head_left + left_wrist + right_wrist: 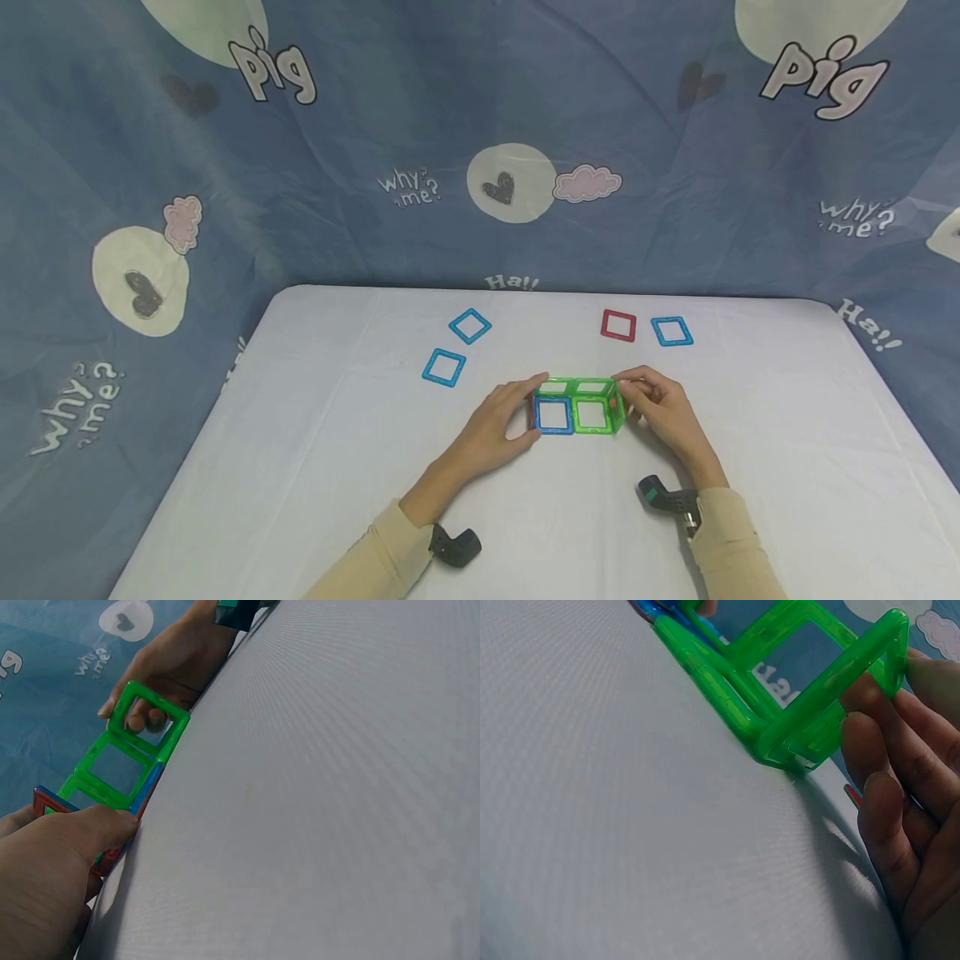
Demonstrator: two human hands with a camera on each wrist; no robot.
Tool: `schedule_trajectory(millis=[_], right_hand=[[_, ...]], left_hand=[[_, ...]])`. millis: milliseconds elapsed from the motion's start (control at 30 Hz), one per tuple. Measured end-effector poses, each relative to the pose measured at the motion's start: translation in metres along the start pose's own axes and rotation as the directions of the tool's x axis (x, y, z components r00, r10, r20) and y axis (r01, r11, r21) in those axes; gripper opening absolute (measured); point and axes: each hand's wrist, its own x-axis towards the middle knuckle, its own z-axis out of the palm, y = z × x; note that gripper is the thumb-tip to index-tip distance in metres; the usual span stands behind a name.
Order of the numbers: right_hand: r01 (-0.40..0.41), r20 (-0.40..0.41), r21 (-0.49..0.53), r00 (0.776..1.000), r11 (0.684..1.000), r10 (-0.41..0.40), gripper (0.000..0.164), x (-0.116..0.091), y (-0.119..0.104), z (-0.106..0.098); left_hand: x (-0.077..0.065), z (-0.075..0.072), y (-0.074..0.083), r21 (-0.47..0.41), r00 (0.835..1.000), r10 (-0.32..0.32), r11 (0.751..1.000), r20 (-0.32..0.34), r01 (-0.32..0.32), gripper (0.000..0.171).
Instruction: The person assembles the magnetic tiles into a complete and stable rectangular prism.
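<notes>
A box-like row of square magnetic tiles stands on the table in the head view, with a blue tile [554, 432] and a green tile [592, 431] along its near side. My left hand [489, 429] grips the row's left end, thumb at the near corner and fingers at the back. A red tile [43, 804] shows beside that hand in the left wrist view. At the right end, my right hand [669, 414] pinches an upright green end tile [840, 679] between thumb and forefinger at its upper edge. Its other fingers are bent behind the tile.
Two loose blue tiles, one farther back [470, 327] and one nearer [444, 367], lie to the left behind the row. A red tile [618, 326] and another blue tile [672, 332] lie at the back right. Patterned blue cloth [420, 242] rises behind the white table [315, 467].
</notes>
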Motion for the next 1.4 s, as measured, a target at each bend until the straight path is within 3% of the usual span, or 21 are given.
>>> schedule_trajectory(millis=[333, 567, 933, 1100, 1267, 1400], right_hand=[[0.006, -0.024, -0.018, 1.000, 1.000, -0.006, 0.023, -0.001, -0.001, 0.000], [0.031, -0.171, 0.086, 0.985, 0.996, -0.016, 0.017, 0.006, 0.032, -0.001], [0.046, -0.253, 0.140, 0.967, 0.989, -0.009, 0.011, 0.008, 0.033, 0.000], [0.061, -0.274, 0.101, 0.961, 0.993, -0.032, 0.014, 0.009, 0.036, 0.000], [0.008, -0.351, -0.004, 0.937, 1.000, -0.008, 0.019, 0.012, 0.039, -0.005], [0.010, -0.371, -0.090, 0.928, 0.996, -0.043, 0.027, 0.014, 0.040, -0.009]], left_hand=[[0.000, 0.000, 0.001, -0.005, 1.000, 0.000, 1.000, -0.002, 0.000, 0.082], [0.000, 0.000, 0.000, -0.003, 1.000, 0.001, 1.000, 0.001, -0.001, 0.082], [-0.001, 0.000, -0.002, -0.008, 1.000, 0.015, 1.000, -0.004, -0.015, 0.081], [-0.001, 0.000, -0.002, -0.008, 1.000, 0.005, 1.000, 0.000, -0.005, 0.081], [-0.001, 0.000, -0.001, -0.009, 1.000, -0.001, 1.000, 0.001, 0.001, 0.081], [0.000, 0.000, 0.000, -0.008, 1.000, -0.007, 1.000, 0.005, 0.007, 0.081]])
